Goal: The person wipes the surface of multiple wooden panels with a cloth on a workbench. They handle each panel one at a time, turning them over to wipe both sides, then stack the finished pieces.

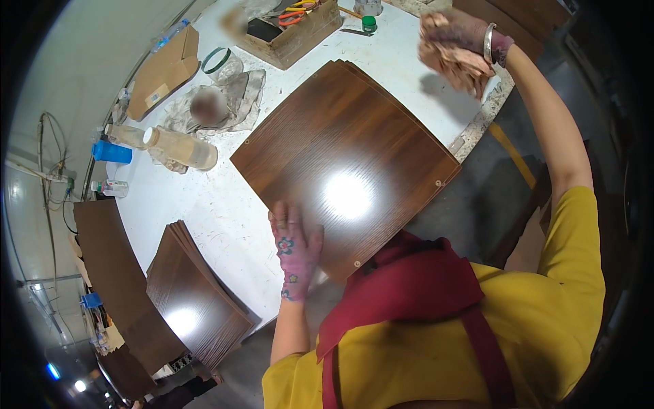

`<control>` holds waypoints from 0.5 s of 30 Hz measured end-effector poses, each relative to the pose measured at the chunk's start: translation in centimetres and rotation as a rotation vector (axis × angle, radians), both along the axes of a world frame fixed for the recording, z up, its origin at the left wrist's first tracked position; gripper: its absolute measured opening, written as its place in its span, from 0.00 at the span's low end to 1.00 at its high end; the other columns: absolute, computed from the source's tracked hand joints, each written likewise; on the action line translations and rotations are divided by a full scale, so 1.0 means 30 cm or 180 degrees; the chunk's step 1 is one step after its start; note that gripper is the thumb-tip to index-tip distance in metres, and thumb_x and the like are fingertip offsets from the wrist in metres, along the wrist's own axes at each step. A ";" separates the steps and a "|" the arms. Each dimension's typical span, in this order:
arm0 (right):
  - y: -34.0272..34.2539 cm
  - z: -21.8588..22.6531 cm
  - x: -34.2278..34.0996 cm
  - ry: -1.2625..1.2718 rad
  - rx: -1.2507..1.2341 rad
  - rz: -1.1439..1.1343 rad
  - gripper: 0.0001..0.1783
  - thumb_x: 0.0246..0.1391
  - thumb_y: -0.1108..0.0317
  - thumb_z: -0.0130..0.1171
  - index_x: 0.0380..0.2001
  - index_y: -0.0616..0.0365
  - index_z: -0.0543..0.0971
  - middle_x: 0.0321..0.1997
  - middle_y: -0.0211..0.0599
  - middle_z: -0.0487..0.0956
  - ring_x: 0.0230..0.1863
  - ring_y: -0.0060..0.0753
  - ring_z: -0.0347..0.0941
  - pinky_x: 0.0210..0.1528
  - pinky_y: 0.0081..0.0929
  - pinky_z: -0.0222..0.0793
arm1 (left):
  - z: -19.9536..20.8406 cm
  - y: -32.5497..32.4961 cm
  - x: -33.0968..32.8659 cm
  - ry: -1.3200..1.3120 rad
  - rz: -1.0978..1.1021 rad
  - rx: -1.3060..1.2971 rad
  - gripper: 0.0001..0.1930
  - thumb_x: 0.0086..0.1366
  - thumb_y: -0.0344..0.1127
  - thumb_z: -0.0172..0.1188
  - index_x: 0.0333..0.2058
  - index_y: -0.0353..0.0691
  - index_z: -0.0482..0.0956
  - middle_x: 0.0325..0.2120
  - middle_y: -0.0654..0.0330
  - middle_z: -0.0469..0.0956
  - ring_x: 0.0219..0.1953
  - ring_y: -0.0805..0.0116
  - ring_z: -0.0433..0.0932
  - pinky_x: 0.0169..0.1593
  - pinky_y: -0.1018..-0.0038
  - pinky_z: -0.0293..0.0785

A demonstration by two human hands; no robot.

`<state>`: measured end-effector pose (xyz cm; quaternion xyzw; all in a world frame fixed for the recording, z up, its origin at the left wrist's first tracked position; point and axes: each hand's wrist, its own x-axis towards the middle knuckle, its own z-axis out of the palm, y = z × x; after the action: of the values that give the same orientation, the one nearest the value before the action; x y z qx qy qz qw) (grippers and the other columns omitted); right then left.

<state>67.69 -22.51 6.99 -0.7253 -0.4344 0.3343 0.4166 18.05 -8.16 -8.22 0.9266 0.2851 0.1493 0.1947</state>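
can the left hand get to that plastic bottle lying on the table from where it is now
Probably yes. The left hand rests flat on the brown panel, and the bottle lies up and to its left across bare white table, with nothing between them.

panel (347, 163) on surface (225, 218) | panel stack (194, 293) left of panel, nearer edge | bottle (180, 148) left of panel, lying | box (293, 34) behind panel | left hand (296, 249) on panel's near corner | right hand (456, 44) with rag (453, 61) above panel's far right

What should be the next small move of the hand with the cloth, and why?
Probably bring the right hand with its crumpled cloth down onto the dark wood panel: the cloth is raised off the panel, while the left hand lies flat on the panel's near edge.
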 end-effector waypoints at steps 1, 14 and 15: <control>0.036 0.057 -0.085 -0.0611 0.0398 0.0044 0.16 0.49 0.59 0.65 0.36 0.58 0.78 0.36 0.32 0.78 0.35 0.29 0.73 0.42 0.31 0.72 | -0.002 0.007 0.003 -0.0459 0.0349 -0.0373 0.37 0.54 0.36 0.64 0.61 0.33 0.60 0.63 0.42 0.54 0.66 0.44 0.52 0.69 0.58 0.48; 0.542 -0.496 -0.500 -0.0065 -0.0233 -0.0194 0.19 0.60 0.55 0.43 0.31 0.57 0.76 0.24 0.37 0.75 0.26 0.35 0.74 0.32 0.39 0.71 | -0.072 0.238 0.164 -0.1053 0.1447 -0.1601 0.32 0.72 0.43 0.45 0.67 0.34 0.45 0.63 0.39 0.56 0.63 0.46 0.60 0.64 0.64 0.55; 0.560 -0.466 -0.330 -0.1810 -0.0325 -0.0121 0.18 0.62 0.55 0.42 0.30 0.54 0.76 0.23 0.35 0.76 0.27 0.33 0.74 0.32 0.37 0.71 | -0.072 0.242 0.161 -0.1241 0.1391 -0.1907 0.32 0.71 0.43 0.45 0.67 0.34 0.46 0.64 0.40 0.55 0.63 0.47 0.59 0.64 0.64 0.55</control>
<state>57.80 -5.69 -6.98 -0.8179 -0.5027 0.1312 0.2472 22.87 -0.91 -10.38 0.7011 0.4636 0.2702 0.4697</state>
